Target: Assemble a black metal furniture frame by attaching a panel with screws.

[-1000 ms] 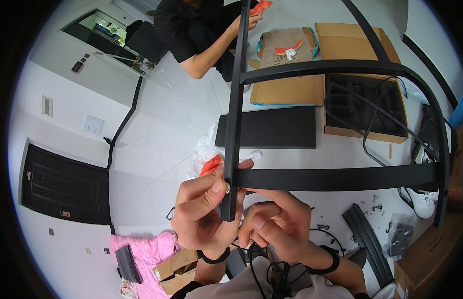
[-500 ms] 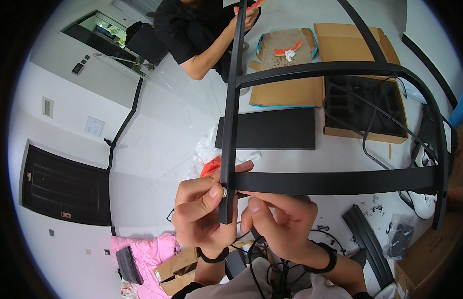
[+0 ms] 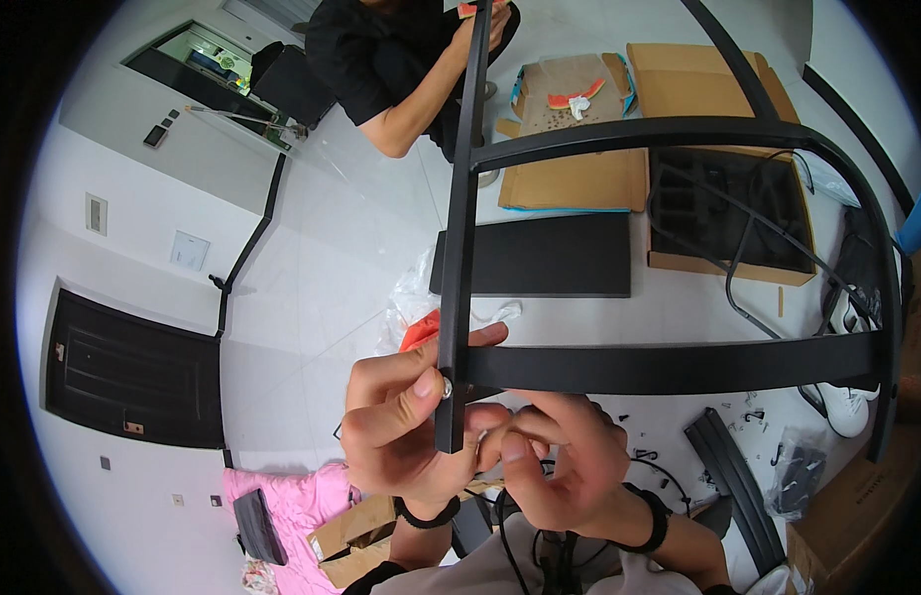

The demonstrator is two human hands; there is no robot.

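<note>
A black metal frame (image 3: 669, 369) of square tube with flat crossbars rises in front of me. My left hand (image 3: 393, 428) closes around the lower end of its left post. The left thumb presses beside a shiny round screw head (image 3: 447, 389) on the post's outer side, and a fingertip shows above the lowest crossbar. Just under that bar, by the post, my right hand (image 3: 572, 464) is closed with thumb and fingers bent together. Its fingertips meet the left hand's fingers, and whatever they pinch is hidden.
A person (image 3: 411, 89) in black crouches at the far left holding a slice of watermelon. Behind the frame lie a black panel (image 3: 535, 260), an open foam-lined box (image 3: 728, 213) and flattened cardboard (image 3: 575, 186). Small hardware, black bars (image 3: 733, 486) and white shoes (image 3: 843, 409) are at the right.
My right hand has shifted slightly down and its fingers have curled in closer to the left hand's fingers. The frame's lower crossbar sits a little lower. The left hand keeps its hold.
</note>
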